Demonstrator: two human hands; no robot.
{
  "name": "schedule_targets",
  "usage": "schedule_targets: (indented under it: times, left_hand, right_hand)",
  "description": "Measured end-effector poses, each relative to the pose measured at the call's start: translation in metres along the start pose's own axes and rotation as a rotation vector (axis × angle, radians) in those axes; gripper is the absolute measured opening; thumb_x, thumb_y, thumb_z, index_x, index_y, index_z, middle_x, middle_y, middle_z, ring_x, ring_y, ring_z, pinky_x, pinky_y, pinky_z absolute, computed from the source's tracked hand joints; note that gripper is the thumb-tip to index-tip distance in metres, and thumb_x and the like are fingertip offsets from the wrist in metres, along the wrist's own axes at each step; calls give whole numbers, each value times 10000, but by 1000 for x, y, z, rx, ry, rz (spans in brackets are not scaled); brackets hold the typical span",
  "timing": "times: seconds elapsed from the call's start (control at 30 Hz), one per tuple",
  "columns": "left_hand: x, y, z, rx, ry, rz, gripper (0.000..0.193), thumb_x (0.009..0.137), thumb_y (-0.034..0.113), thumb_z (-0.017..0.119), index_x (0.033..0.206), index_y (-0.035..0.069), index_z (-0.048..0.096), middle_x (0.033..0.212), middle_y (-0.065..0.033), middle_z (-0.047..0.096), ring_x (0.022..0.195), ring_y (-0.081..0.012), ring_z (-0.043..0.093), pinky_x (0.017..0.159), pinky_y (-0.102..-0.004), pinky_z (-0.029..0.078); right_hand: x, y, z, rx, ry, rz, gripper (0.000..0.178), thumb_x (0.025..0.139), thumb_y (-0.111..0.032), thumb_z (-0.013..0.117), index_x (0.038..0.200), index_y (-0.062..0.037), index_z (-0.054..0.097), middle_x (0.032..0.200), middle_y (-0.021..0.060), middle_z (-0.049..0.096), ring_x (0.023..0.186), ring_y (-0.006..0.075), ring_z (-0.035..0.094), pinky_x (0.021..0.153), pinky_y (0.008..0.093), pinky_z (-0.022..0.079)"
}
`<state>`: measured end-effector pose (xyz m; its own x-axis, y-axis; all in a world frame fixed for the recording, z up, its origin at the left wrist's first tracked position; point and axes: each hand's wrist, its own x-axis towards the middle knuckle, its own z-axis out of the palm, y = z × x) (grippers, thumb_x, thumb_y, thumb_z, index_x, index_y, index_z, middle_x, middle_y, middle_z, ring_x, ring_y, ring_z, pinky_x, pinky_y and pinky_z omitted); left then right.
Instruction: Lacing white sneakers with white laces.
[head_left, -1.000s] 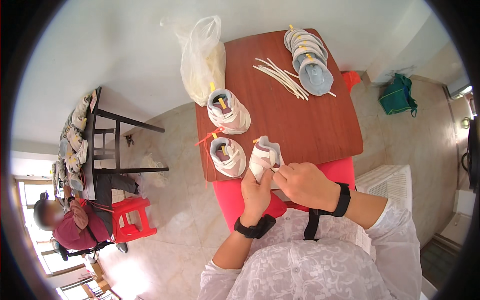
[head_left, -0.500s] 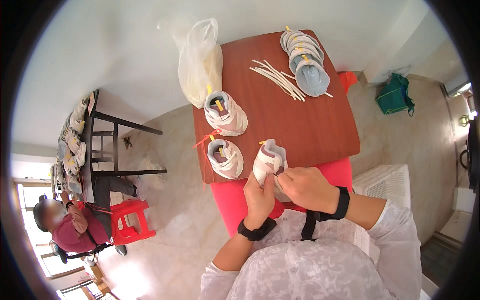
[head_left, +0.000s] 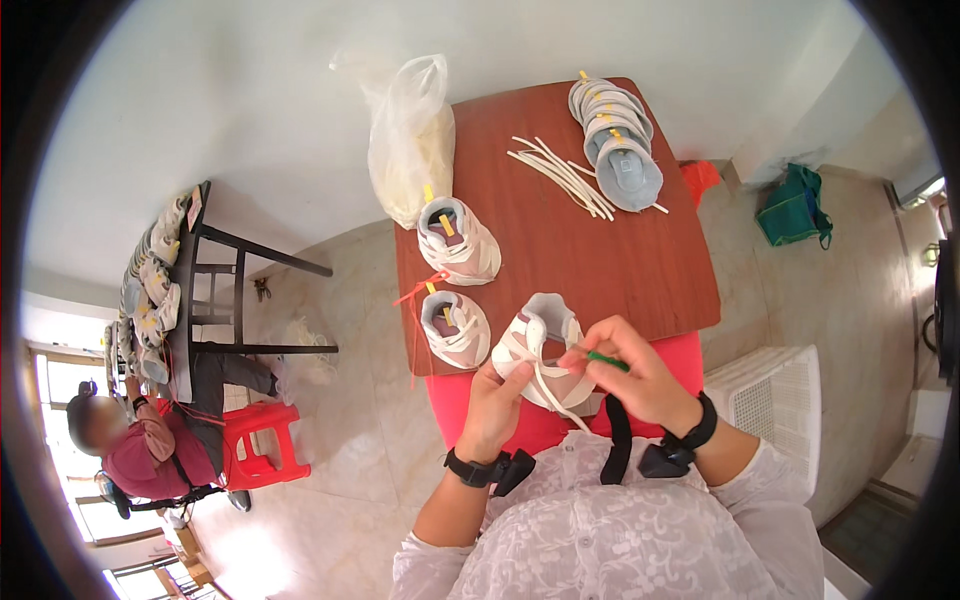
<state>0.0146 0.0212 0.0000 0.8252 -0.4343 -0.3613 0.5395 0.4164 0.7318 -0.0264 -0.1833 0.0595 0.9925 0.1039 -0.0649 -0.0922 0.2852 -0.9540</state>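
Note:
My left hand [head_left: 490,410] is closed on the side of a white and pink shoe upper [head_left: 568,388] at the table's near edge. A white shoelace [head_left: 545,372] runs across its front, and one loose end hangs toward my lap. At the upper's right side, my right hand [head_left: 648,380] is closed round a slim tool with a green handle [head_left: 608,361]; its tip is too small to make out. Two laced shoe uppers, a nearer one [head_left: 455,335] and a farther one [head_left: 465,250], stand to the left with yellow tabs.
A brown table [head_left: 640,270] carries several white laces [head_left: 565,175], a row of nested uppers [head_left: 630,180] and a clear plastic bag [head_left: 410,140]. Red string [head_left: 418,288] lies by the left uppers. At far left, a person [head_left: 165,450] sits beside another table. A white crate [head_left: 770,400] stands right.
The upper has been tipped so its opening and front show. My right hand has drawn slightly right, revealing the green handle. A loose lace end now hangs down.

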Motion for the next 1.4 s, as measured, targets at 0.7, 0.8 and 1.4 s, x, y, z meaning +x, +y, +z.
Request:
schedule_targets:
  times: [0.7,0.8,1.4]
  left_hand:
    - [-9,-13,14,4,-35,15,338,932,59,567,1264,19,513,1213,-64,602,1111,-172,567,971,-350,432]
    - [-11,-6,24,48,-16,53,348,932,55,568,1271,15,505,1213,-66,602,1116,-172,563,973,-346,426]
    - [-11,7,15,99,38,95,366,924,49,583,1279,0,508,1222,-62,594,1111,-138,553,978,-312,418]
  right_hand:
    - [20,17,2,-988,43,-327,116,733,-157,659,780,-69,600,706,76,594,637,289,602,538,399,465]
    - [19,15,0,-1014,139,-298,120,724,-137,647,748,-60,558,697,85,580,625,293,596,533,397,461]
    - [-12,-13,-43,-818,14,-109,61,731,-61,640,773,-34,605,690,94,544,595,266,564,533,343,438]
